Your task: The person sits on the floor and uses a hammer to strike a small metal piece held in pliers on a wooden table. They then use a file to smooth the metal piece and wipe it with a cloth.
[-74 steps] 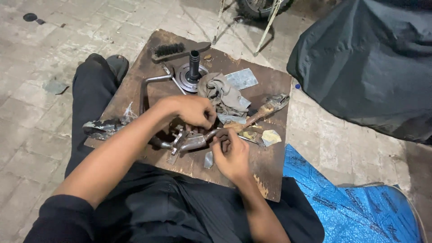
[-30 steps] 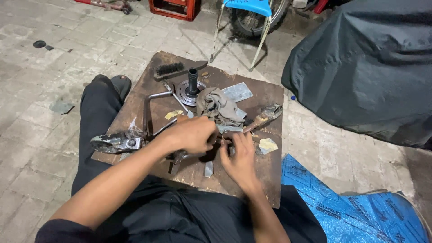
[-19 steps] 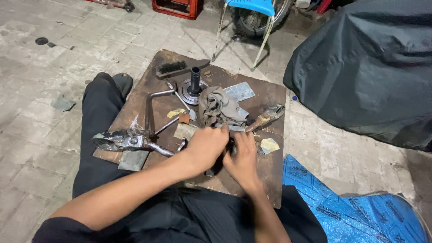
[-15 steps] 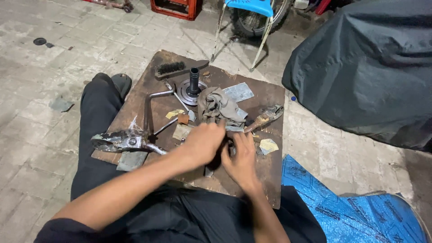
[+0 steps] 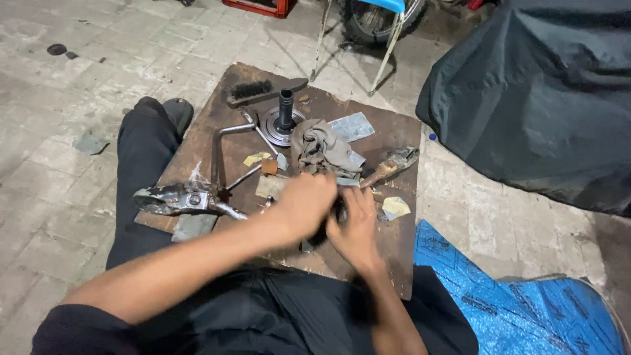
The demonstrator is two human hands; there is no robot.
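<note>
Grey paving [image 5: 79,72] is seen around a brown wooden board [image 5: 394,250] laid across the seated person's lap. Both hands are brought together near the board's front middle: the left hand [image 5: 303,207] is blurred and curled over a small dark metal part [image 5: 336,212], and the right hand [image 5: 358,220] is pressed against the same part from the other side. How tightly the part is gripped cannot be told. Beside the hands are found a grey rag [image 5: 322,148], a flanged shaft [image 5: 284,118] standing upright, a wire brush [image 5: 253,91], and a bent metal bracket [image 5: 174,199]. Blue tarp [image 5: 499,296] is spread at the right, below a dark cover [image 5: 539,98].
</note>
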